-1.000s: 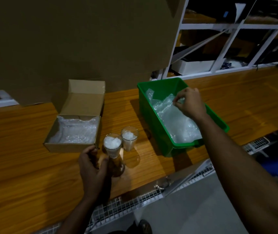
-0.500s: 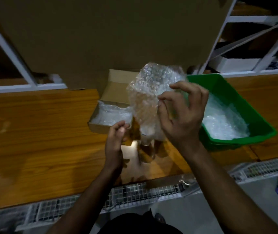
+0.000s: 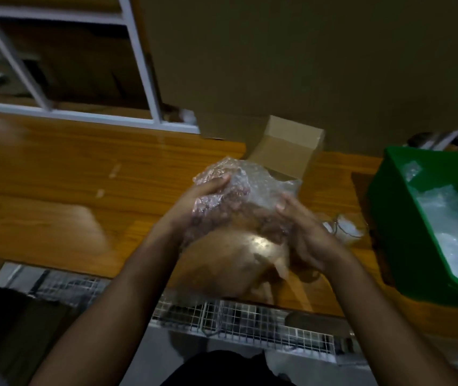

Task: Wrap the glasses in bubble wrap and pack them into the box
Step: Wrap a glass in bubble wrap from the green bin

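A: What is nearest to the person?

B: A strip of wire mesh (image 3: 250, 316) runs along the near edge of the wooden table (image 3: 55, 190). Both forearms reach over it toward the middle of the table.

A: And the hands?

B: They hold a sheet of bubble wrap (image 3: 253, 190) between them, lifted above the tabletop. The left hand (image 3: 194, 201) grips its left side, fingers curled over the top of the bunched plastic. The right hand (image 3: 303, 232) is at the right side, thumb up against the sheet; its fingers go under the wrap, and how tightly they close I cannot tell, because the picture is blurred there.

A: Is a glass inside the wrap?

B: I cannot tell; the plastic is cloudy and crumpled. One glass (image 3: 344, 229) with white filling stands on the table just right of the right hand, near the green bin (image 3: 389, 218).

A: What is in the bin?

B: More bubble wrap, lying loose on its bottom. The bin sits at the right edge of the table.

A: And the box?

B: The cardboard box (image 3: 286, 151) is behind the held wrap, its lid flap standing open. The wrap hides its inside. Behind it a large cardboard sheet (image 3: 292, 65) leans upright, and a white shelf frame (image 3: 138, 51) stands at the far left.
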### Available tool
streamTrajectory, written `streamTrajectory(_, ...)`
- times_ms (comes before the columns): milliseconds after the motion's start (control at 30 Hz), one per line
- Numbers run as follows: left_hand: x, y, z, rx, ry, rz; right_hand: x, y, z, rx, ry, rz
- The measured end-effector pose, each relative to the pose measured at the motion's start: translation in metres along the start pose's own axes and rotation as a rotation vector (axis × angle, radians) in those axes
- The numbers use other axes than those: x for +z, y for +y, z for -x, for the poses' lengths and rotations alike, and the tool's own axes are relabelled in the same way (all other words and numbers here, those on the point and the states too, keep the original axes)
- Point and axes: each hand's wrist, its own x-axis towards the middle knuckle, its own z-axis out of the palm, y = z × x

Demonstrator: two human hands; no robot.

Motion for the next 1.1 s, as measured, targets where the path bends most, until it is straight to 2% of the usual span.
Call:
streamTrajectory(100,-0.008,0.007,-0.009,-0.017,-0.046,0.053,0.012,0.009,-0.004,0.055,-0.142,-0.048)
streamTrajectory(133,-0.01,0.009,-0.012,-0.011,-0.021,0.077,0.016,0.011,-0.006,0.034,-0.127,-0.034)
streamTrajectory(267,-0.037,0.0,-0.032,-0.045,-0.141,0.238,0.021,0.008,-0.014,-0.059,0.079,0.026)
streamTrajectory(367,-0.058,-0.019,-0.038,-0.068,-0.179,0.124,0.018,0.007,-0.017,-0.116,0.208,0.156)
streamTrajectory(467,-0.066,-0.034,-0.036,0.028,-0.092,-0.115,0.016,0.007,-0.019,-0.162,0.253,0.28)
streamTrajectory(533,-0.07,-0.04,-0.036,0.079,-0.003,-0.225,0.015,0.006,-0.019,-0.094,0.189,0.34)
streamTrajectory(600,-0.071,-0.04,-0.034,0.127,0.108,-0.287,0.009,0.007,-0.022,0.016,0.029,0.391)
streamTrajectory(700,-0.076,-0.038,-0.031,0.183,0.201,-0.306,0.009,0.007,-0.024,0.018,-0.11,0.484)
streamTrajectory(900,-0.095,-0.032,-0.024,0.327,0.155,-0.316,0.027,0.003,-0.028,-0.274,0.018,0.388)
streamTrajectory(1033,-0.103,-0.033,-0.023,0.407,0.199,-0.246,0.032,0.008,-0.031,-0.299,-0.076,0.458)
streamTrajectory(1100,-0.11,-0.035,-0.024,0.398,0.197,-0.179,0.034,0.013,-0.034,-0.299,-0.049,0.42)
